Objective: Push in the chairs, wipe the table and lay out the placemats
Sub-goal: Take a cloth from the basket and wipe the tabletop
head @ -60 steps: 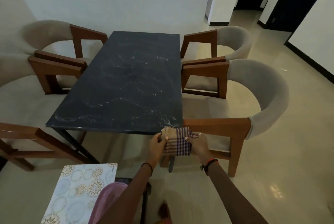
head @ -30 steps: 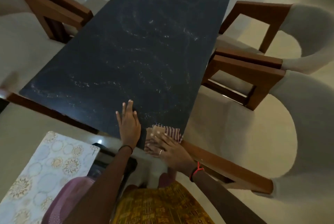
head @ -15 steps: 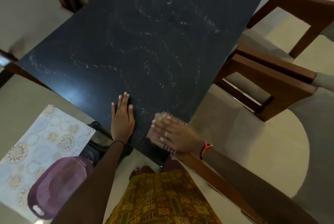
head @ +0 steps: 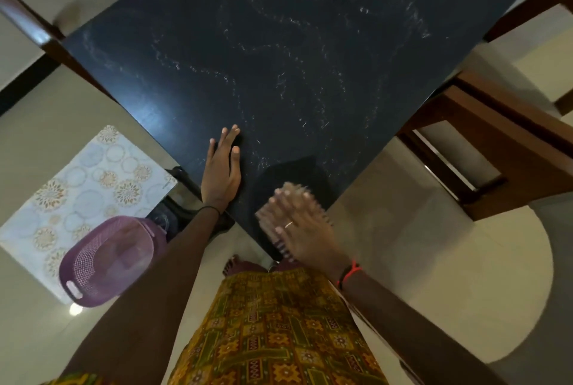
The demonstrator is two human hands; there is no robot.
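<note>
A dark table (head: 294, 52) streaked with pale dusty marks fills the upper view. My left hand (head: 221, 167) lies flat on its near edge, fingers stretched, holding nothing. My right hand (head: 297, 226) presses a checked cloth (head: 296, 190) onto the near corner; hand and cloth are blurred, and the cloth is mostly hidden under my fingers. Just beyond the cloth the surface looks darker and free of marks. A patterned placemat (head: 93, 186) lies at lower left, below table level. A wooden chair (head: 496, 148) with a pale cushion stands at the table's right side.
A purple plastic basket (head: 108, 260) rests on the placemat's near end. Another chair's wooden arm (head: 28, 21) shows at the upper left. A further chair frame (head: 539, 3) sits at the upper right. Pale tiled floor (head: 434, 260) surrounds the table.
I have stepped up to the table and leaned over it. My left hand went flat onto the edge, and my right hand brought the cloth onto the corner and is rubbing there.
</note>
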